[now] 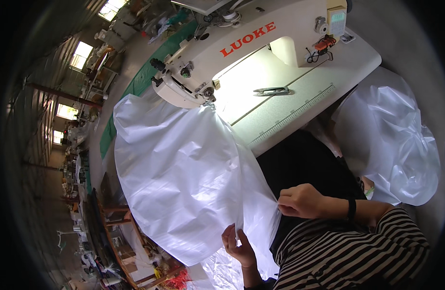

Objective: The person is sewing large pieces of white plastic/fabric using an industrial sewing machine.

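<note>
A large sheet of thin white fabric (184, 169) hangs from the needle area of a white industrial sewing machine (242, 43) down over my lap. My left hand (238, 244) pinches the fabric's lower edge near the bottom of the view. My right hand (302, 200) grips the same edge a little higher and to the right, fingers closed on a fold. A black band sits on my right wrist, and my sleeve is black-and-white striped.
The white sewing table (300, 96) has a printed ruler along its front edge and small thread snips (271, 90) lying on it. A heap of white fabric (387, 140) lies at the right. Cluttered workbenches (116, 227) line the workshop at the left.
</note>
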A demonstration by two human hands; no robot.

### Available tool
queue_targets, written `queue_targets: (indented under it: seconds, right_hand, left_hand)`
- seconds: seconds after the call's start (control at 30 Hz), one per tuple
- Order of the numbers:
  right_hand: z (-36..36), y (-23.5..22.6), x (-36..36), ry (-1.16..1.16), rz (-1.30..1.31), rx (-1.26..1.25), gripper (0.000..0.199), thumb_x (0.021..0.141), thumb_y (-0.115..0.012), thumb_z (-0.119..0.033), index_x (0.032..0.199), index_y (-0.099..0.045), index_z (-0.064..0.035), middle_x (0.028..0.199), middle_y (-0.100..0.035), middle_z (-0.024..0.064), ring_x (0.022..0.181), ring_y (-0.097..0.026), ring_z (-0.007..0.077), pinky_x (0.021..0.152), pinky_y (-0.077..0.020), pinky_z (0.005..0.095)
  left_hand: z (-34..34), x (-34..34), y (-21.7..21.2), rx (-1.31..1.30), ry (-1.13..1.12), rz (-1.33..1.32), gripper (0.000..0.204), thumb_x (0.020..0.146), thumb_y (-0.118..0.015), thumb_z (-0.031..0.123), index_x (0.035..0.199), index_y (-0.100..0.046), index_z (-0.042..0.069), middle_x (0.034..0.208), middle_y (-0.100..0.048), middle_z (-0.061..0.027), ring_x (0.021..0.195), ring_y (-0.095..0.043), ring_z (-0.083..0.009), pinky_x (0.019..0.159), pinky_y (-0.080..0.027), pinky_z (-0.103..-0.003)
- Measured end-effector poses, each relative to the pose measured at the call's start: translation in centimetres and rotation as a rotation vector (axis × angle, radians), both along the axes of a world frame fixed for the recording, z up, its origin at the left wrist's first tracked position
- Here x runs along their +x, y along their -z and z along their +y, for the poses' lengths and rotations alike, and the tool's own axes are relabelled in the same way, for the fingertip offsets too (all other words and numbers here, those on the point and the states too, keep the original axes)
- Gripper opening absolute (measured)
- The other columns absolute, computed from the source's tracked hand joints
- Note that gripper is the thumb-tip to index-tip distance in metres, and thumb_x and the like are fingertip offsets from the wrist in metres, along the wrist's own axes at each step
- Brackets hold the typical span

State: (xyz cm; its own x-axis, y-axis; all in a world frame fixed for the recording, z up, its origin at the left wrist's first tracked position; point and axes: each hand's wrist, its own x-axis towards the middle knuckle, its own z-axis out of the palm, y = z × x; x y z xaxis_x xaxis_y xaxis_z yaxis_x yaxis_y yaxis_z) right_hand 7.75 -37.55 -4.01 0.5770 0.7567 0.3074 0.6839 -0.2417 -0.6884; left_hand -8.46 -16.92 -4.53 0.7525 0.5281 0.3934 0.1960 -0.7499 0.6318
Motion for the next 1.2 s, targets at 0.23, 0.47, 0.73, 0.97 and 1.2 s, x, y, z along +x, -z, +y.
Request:
queue_targets:
  seconds: [0.23,0.47,0.73,0.97,1.2]
  right_hand:
    - [1.7,-1.7,-2.6,-0.373,0.524,0.258,0.014,0.09,-0.067,-0.017,0.095,-0.063,-0.0042,0.083,-0.069,0.009,0.07,-0.069,0.0251,0.063,-0.0546,0.0324]
    - [2.9,-1.7,-4.8,-0.282,0.069,0.112,0.02,0.089,-0.066,-0.02,0.105,-0.062,-0.0093,0.075,-0.062,0.0039,0.063,-0.064,0.0227,0.056,-0.0515,0.0332]
    - [3.8,-0.9,-5.7,-0.416,-0.152,-0.036,0.02,0.09,-0.061,-0.021,0.105,-0.065,-0.01,0.093,-0.063,0.0034,0.081,-0.066,0.0195,0.068,-0.0541,0.0324]
    - [-0.2,0.7,-1.5,-0.271,0.212,-0.25,0.043,0.09,-0.06,-0.048,0.102,-0.068,-0.0076,0.088,-0.068,0.0092,0.081,-0.067,0.0255,0.069,-0.0547,0.0372]
    - [5.5,7.5,-1.7,-0.27,0.637,-0.312,0.053,0.091,-0.059,-0.051,0.097,-0.068,0.0007,0.086,-0.07,0.016,0.079,-0.067,0.0341,0.073,-0.0513,0.0408]
  left_hand:
    - [-2.1,-0.1,-2.4,-0.115,0.232,0.199,0.009,0.08,-0.071,-0.001,0.088,-0.066,0.001,0.08,-0.068,-0.0152,0.066,-0.066,-0.0287,0.062,-0.052,-0.034]
    - [-1.9,-1.2,-4.4,-1.098,0.232,0.151,0.031,0.091,-0.06,0.002,0.12,-0.053,-0.004,0.103,-0.066,-0.0121,0.09,-0.065,-0.0188,0.079,-0.052,-0.03]
    - [-1.8,0.3,-3.5,-0.881,0.067,0.335,0.035,0.09,-0.064,0.007,0.12,-0.05,-0.005,0.101,-0.064,-0.0094,0.088,-0.063,-0.0157,0.074,-0.052,-0.027]
    - [-1.0,-1.1,-3.7,-0.284,-0.095,0.357,0.017,0.094,-0.059,0.012,0.102,-0.057,-0.002,0.078,-0.066,-0.0204,0.068,-0.067,-0.0302,0.06,-0.051,-0.038]
    - [0.0,-0.2,-5.6,0.018,-0.157,0.134,0.007,0.093,-0.056,0.004,0.094,-0.061,0.0,0.072,-0.065,-0.0181,0.059,-0.062,-0.0356,0.054,-0.047,-0.039]
